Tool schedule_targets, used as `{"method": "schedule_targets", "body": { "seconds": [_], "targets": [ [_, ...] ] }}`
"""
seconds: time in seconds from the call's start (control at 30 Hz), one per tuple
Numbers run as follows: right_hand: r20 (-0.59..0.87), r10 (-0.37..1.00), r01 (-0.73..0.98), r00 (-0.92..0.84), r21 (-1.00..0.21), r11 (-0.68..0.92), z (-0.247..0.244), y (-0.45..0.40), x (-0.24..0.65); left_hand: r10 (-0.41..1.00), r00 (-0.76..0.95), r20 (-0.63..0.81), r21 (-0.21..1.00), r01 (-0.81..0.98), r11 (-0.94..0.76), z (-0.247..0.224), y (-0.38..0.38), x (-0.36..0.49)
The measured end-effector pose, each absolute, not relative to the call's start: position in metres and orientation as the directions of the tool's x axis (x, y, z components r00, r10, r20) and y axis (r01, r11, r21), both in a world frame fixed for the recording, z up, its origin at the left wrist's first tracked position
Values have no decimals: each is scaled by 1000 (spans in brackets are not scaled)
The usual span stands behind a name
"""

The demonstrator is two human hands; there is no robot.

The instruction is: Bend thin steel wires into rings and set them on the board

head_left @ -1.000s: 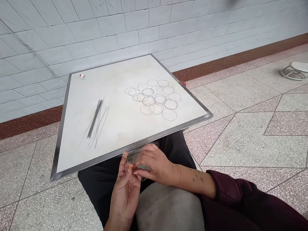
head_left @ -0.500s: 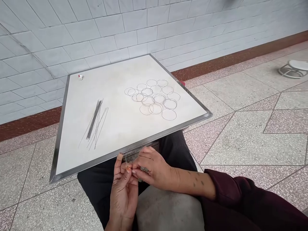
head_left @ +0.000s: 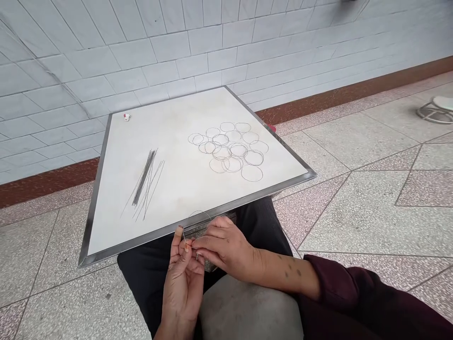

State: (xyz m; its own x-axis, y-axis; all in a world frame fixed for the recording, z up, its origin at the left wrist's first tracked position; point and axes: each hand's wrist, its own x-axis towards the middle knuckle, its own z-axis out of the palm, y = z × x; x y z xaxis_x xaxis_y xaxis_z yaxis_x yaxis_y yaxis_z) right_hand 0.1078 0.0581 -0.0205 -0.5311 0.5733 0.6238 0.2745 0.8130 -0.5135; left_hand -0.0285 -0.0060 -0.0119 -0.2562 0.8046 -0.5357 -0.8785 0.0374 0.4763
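My left hand [head_left: 184, 278], palm up below the table's front edge, pinches a thin wire [head_left: 200, 211] between thumb and fingers. My right hand [head_left: 228, 248] is closed on the same wire, its fingertips close beside the left thumb. The wire bends in an arc above both hands and overlaps the table edge. On the white table [head_left: 177, 184], several thin wire rings [head_left: 252, 173] lie overlapping at the right. A bundle of straight dark wires [head_left: 144, 178] rests at the left, with several looser wires beside it.
A small white and red object [head_left: 127, 117] sits at the table's back left corner. The tabletop has a metal rim [head_left: 148, 238]. Behind it is a tiled wall [head_left: 170, 47]. A round stool [head_left: 439, 108] stands far right on the floor.
The wire's arc now shows higher, over the table's front edge. The hands remain close together, with the right fingertips slightly shifted. The whole view has moved a little.
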Motion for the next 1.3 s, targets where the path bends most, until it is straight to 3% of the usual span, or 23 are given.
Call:
{"method": "schedule_targets", "body": {
  "seconds": [0.43,0.97,1.17,1.3],
  "targets": [
    [725,509,270,-464,-431,861,-20,60,105,763,-311,-567,511,-859,29,-7,-4,-24],
    [688,498,365,-528,-346,864,-16,57,104,718,-341,-606,511,-859,23,-3,0,-20],
    [674,514,345,-530,-383,857,-23,60,107,696,-341,-632,491,-871,18,-6,2,-22],
    [670,598,253,-441,-546,799,-23,72,117,698,-334,-634,465,-885,-2,-4,2,-28]
  ]
}}
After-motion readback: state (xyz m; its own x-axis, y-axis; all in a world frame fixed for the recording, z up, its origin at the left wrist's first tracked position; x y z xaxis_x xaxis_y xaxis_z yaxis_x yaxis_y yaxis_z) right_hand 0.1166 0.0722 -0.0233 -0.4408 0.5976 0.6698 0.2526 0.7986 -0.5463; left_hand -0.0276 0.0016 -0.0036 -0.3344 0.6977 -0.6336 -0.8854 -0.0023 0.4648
